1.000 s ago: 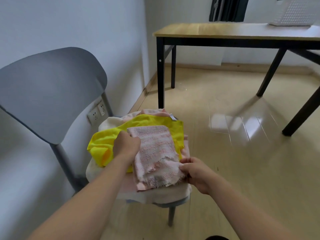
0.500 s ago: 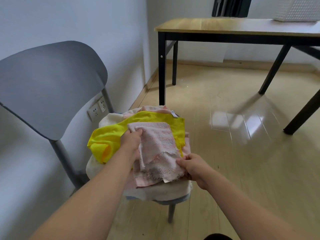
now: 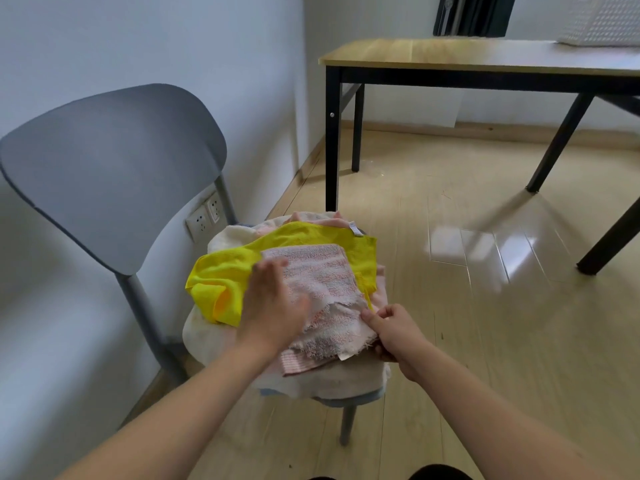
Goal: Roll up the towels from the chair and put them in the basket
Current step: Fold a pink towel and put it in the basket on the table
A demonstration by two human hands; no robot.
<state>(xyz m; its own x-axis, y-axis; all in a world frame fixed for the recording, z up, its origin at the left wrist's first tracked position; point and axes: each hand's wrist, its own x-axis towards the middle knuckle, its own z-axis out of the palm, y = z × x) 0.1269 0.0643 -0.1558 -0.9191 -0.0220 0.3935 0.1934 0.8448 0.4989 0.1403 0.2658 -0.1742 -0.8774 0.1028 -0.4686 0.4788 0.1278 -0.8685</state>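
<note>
Your left hand [image 3: 273,303] lies flat, fingers spread, on the pink towel [image 3: 325,289] atop the chair [image 3: 114,174] pile; your right hand [image 3: 391,332] pinches its frayed near corner.

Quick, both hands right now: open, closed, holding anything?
Left hand: open, fingers straight, lying flat on the pink towel.
Right hand: closed, pinching the pink towel's near frayed edge.

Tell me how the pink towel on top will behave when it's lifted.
The pink towel will probably flop and sag: it already lies crumpled over the pile, frayed edge curling. Likely light, since the right hand pinches just a corner. Its looped nap should grip the yellow towel rather than slide.
</note>
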